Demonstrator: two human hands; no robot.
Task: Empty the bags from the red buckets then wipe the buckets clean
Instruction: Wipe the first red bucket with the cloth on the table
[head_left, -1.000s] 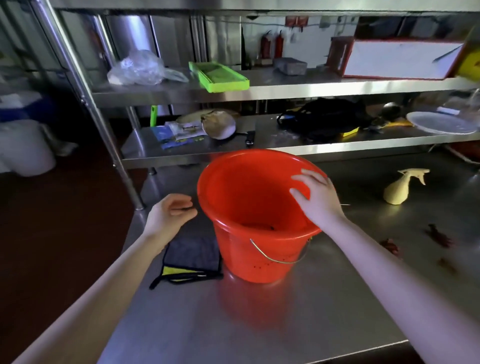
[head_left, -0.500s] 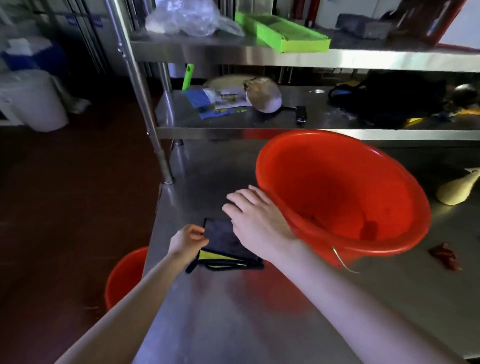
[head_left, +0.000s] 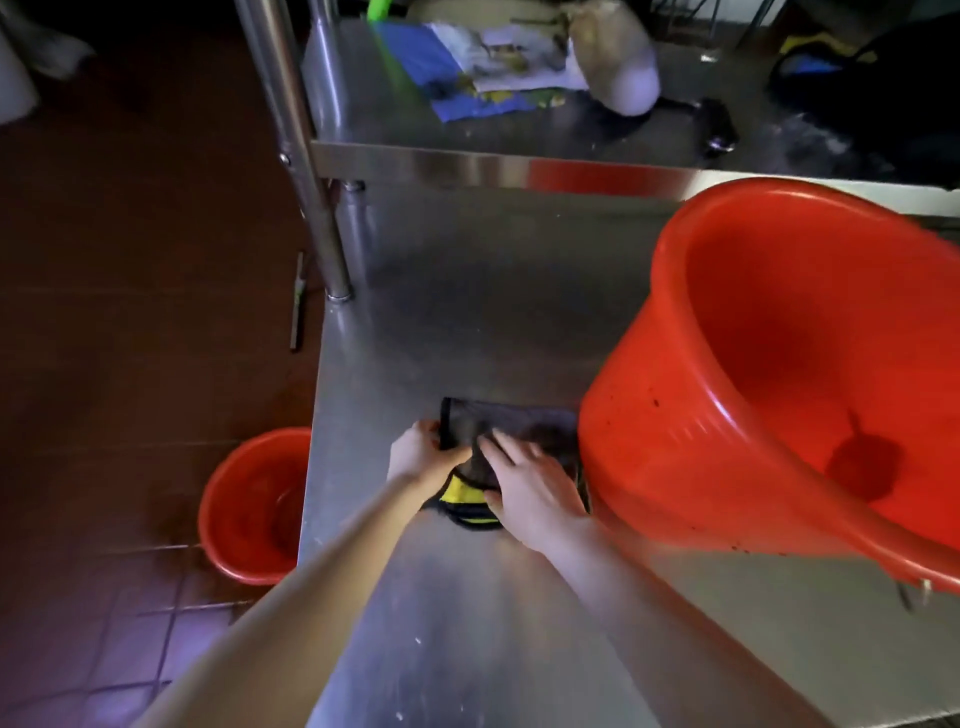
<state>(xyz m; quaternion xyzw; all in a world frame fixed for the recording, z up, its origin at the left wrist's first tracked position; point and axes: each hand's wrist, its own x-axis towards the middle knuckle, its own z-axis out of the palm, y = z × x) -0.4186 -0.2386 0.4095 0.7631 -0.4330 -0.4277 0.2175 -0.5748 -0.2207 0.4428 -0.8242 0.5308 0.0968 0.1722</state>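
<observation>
Hands meet on a folded dark cloth (head_left: 524, 422) with a yellow trim, which lies near the left edge of a steel table (head_left: 467, 312). The left hand (head_left: 423, 457) pinches the cloth's left border, fingers curled round it. The right hand (head_left: 532, 491) lies on top with fingers straight and slightly apart, pressing the cloth flat. Just right of the cloth, touching it or nearly so, a large red bucket (head_left: 753, 389) stands on the table toward its right edge; no bag shows inside, only dark specks on its wall. A second red bucket (head_left: 254, 509) sits on the floor beside the table's left edge. This looks like the start of wiping: the cloth is being gathered. Next, it likely needs lifting clear and carrying into the bucket on the table, with one hand free to steady the rim.
</observation>
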